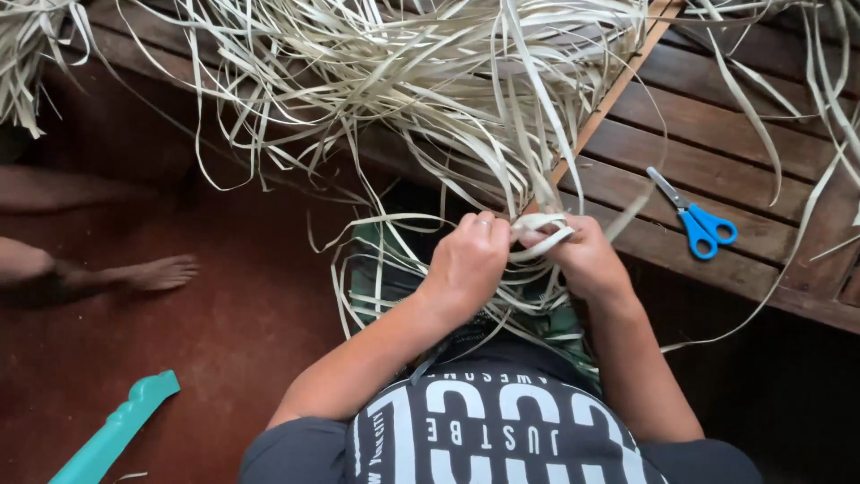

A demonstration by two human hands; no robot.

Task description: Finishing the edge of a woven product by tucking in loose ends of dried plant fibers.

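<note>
I am pinching one pale palm-leaf strip (548, 240) between both hands, left hand (468, 260) and right hand (587, 258) fingers clamped on it, folding. The strip is sitting right between my fingers; next, I judge, it needs tight, even tension.

Dark grey tee (502, 439) — bold white lettering — short sleeves.

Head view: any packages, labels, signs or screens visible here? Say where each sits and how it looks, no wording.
No packages, signs or screens.
Shirt print: bottom centre on the person's dark shirt, large white block lettering with smaller white lines around it.
Scissors: right, on the wooden slats, blue handles, no label visible.
</note>
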